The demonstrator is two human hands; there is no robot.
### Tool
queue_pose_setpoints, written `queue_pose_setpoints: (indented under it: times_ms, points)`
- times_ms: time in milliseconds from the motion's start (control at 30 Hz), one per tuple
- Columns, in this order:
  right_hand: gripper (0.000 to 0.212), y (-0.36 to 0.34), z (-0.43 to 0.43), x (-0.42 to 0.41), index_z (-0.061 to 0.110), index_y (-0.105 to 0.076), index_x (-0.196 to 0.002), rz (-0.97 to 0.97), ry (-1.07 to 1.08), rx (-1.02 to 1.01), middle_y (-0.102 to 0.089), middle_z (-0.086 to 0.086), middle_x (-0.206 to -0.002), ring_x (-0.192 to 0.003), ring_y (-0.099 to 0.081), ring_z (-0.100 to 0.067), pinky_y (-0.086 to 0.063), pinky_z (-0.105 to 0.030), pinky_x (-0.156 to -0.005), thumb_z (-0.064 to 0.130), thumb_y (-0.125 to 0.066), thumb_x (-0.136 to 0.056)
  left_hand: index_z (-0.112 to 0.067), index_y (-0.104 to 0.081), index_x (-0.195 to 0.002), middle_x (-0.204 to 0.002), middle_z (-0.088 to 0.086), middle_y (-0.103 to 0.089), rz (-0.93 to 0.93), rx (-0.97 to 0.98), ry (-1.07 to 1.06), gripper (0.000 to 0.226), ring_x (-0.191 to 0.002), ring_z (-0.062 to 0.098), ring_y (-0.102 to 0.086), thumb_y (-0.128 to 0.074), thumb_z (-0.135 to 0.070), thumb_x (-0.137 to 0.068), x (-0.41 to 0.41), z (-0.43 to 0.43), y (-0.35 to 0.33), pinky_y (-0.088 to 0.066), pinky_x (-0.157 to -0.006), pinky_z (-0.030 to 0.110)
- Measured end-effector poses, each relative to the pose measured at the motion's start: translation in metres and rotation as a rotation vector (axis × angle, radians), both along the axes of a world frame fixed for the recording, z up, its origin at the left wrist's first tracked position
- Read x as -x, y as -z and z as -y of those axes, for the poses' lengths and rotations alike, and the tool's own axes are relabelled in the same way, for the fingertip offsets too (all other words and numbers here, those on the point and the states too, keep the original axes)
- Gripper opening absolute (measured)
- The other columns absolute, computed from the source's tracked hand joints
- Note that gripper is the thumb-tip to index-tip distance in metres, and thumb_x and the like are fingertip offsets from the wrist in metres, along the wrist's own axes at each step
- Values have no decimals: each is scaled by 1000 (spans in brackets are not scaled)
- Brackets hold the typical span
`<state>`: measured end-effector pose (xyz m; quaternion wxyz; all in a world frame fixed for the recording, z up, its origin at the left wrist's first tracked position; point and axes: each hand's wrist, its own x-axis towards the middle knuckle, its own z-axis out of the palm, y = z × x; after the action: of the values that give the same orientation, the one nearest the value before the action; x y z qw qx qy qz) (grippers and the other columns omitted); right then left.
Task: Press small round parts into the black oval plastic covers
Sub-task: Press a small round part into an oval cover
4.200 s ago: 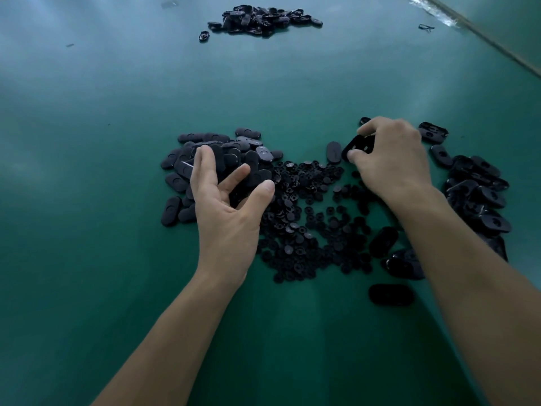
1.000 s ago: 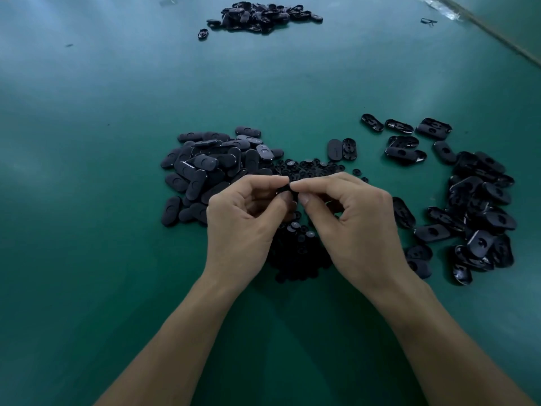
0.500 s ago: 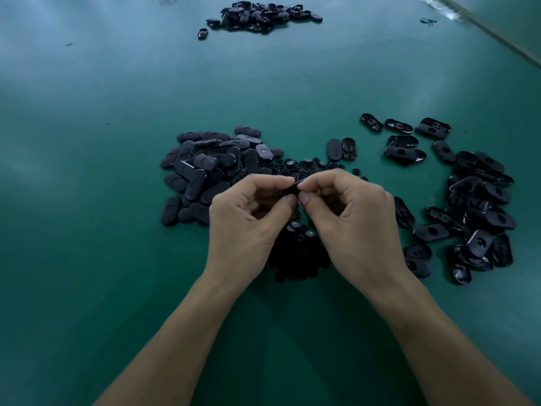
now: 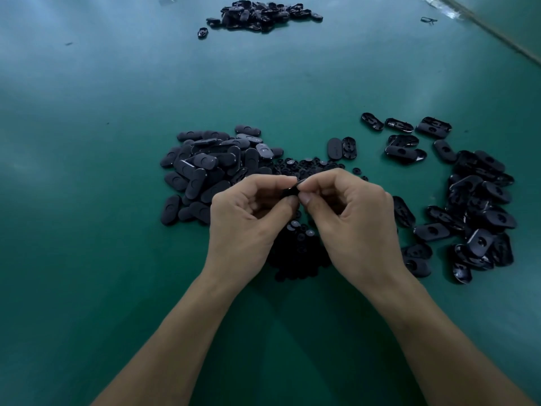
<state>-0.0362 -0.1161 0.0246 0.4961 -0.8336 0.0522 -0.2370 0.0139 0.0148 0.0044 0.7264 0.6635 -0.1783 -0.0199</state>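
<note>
Both hands are curling their fingers, the left hand point(image 4: 246, 224) and the right hand point(image 4: 351, 224) pinching one black oval cover point(image 4: 292, 189) between thumbs and forefingers, above the small round parts point(image 4: 298, 253) heaped on the green surface point(image 4: 87, 200).

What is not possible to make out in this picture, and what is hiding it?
Pinched black piece, head view: fingertips of the left hand and right hand cover most of it; cover or round part, I cannot tell.
Round-parts pile, head view: both hands hide its middle.
Far pile, head view: too small to tell its pieces apart.
</note>
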Motion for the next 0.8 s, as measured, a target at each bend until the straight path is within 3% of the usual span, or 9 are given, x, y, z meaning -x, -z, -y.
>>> queue_pose_setpoints:
  times_ms: [167,300,400,567,667,800]
  points:
    - [17,3,-3,-1,23,-76,-90,22,61,-45,-72,16,-82,-78,-68,2,-50,-9,-70,6,-75,-86,-18,-72,-96,-89,-6,-76,11,-14,-2,26,-82,6,-71,-70,6,-85,0,0,-1,-55,-75,17]
    - [20,4,-6,-1,17,-78,-103,34,56,-11,-72,12,-90,-86,-68,5,-50,-7,-75,6,-72,-88,-16,-71,-100,-91,2,-76,-21,3,-33,21,-83,13,-72,-71,0,-87,0,-1,-1,-58,-76,24]
    - [23,5,-7,-1,16,-77,-108,-5,-7,-115,-74,14,-95,-88,-69,5,-53,-13,-80,5,-70,-90,-14,-71,-101,-91,6,-76,-45,15,-57,19,-82,16,-72,-72,0,-88,0,-1,0,-59,-75,28]
    - [21,4,0,-1,15,-77,-107,-40,-92,-264,-77,8,-96,-91,-72,-2,-57,-22,-83,4,-70,-90,-10,-70,-101,-87,2,-76,-82,67,-27,18,-78,8,-71,-69,4,-89,-1,0,-2,-56,-71,18]
    - [21,2,2,0,21,-78,-101,-20,-77,-230,-76,10,-89,-85,-72,-4,-58,-22,-77,6,-71,-89,-15,-69,-102,-88,0,-76,-70,25,-23,20,-80,9,-70,-69,1,-90,-2,0,-1,-55,-73,20]
    - [28,2,5,-1,31,-73,-110,-9,-3,-49,-66,8,-89,-80,-64,-6,-49,-11,-69,15,-75,-87,-23,-69,-102,-89,1,-75,-71,2,-19,20,-81,10,-69,-71,-9,-87,-2,-1,0,-54,-73,20]
